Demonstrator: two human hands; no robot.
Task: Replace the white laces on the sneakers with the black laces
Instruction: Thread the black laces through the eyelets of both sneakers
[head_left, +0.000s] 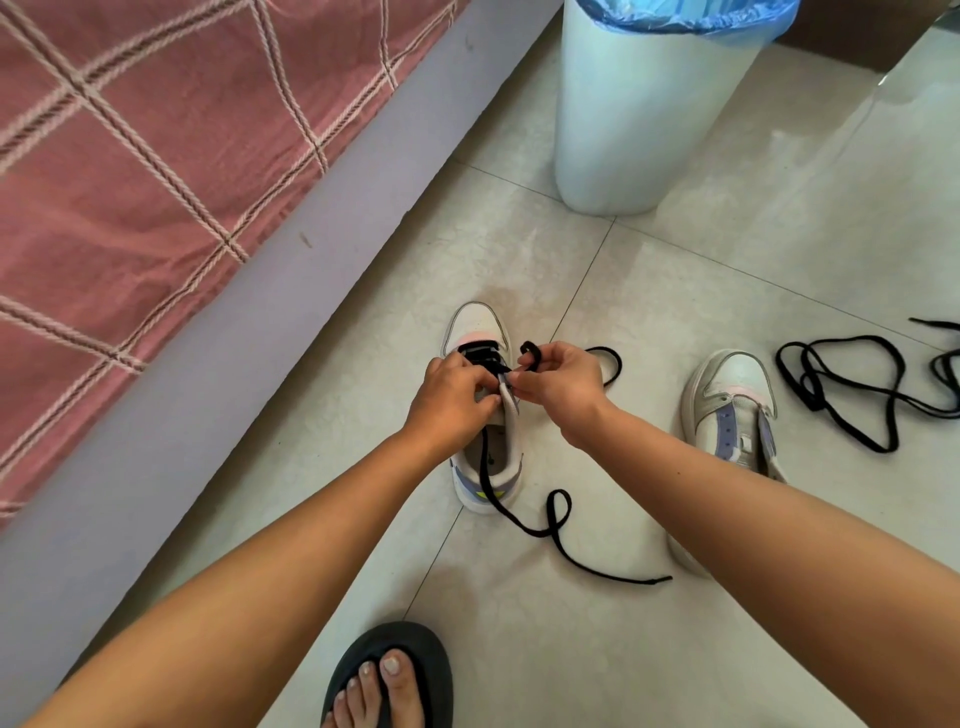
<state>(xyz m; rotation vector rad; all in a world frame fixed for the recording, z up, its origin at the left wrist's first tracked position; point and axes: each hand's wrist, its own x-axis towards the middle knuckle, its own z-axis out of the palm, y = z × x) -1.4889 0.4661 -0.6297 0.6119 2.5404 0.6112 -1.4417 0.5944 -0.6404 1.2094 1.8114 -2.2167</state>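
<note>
Nearest, a bare foot in a dark rubbery slipper (392, 675) on the glossy pale floor tiles (675, 270). Further out, the near white sneaker (485, 457) stands toe away, its flat black lace (558, 525) trailing out of the heel opening in a loop, loose end straight on the tile. Left hand (452, 397) has its fingers curled at the tongue and eyelet row; exactly what its grip pinches I cannot tell. Right hand (563, 382) pinches the other black lace end, bent into a small loop above the fingers; more lace arcs behind it. Right of it, the second sneaker (730, 400), unlaced, lilac eyelet strip, tongue open. Beyond that, a spare black lace (852, 379) in loose coils. Farthest: smooth white cylindrical bin (644, 114) with crinkled blue liner, pink checked bedsheet (156, 156) over a grey bed edge.
</note>
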